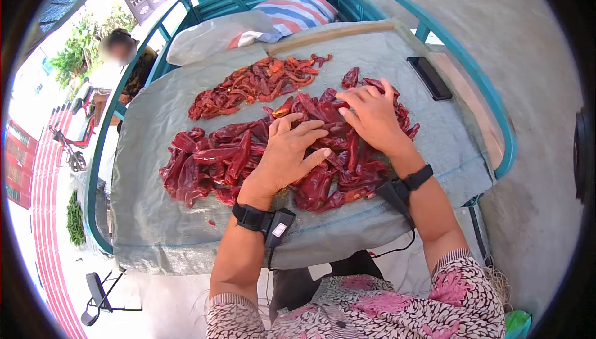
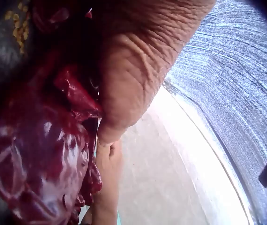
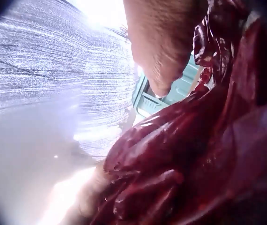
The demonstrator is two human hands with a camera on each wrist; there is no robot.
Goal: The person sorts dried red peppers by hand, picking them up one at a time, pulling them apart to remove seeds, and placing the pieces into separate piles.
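Note:
A wide heap of dried red chili peppers [image 1: 214, 159] lies on a grey woven sheet [image 1: 161, 239]. My left hand [image 1: 285, 154] rests on the middle of the heap, its fingers spread and slightly bent. Further right and a little farther away, my right hand [image 1: 374, 118] lies over the heap's right part with fingers spread. In the left wrist view a glossy pepper [image 2: 39, 164] sits close beside the thumb [image 2: 126, 89]. Wrinkled peppers [image 3: 157, 136] fill the lower right of the right wrist view, below the thumb [image 3: 164, 61]. The undersides of both hands are hidden.
Beyond the heap lies a second pile of smaller, orange-red peppers [image 1: 254, 84]. A black phone [image 1: 429, 78] lies at the right. Teal cart rails [image 1: 490, 100] flank the sheet, with a striped sack [image 1: 298, 11] at the far end. A person [image 1: 139, 59] sits at the left.

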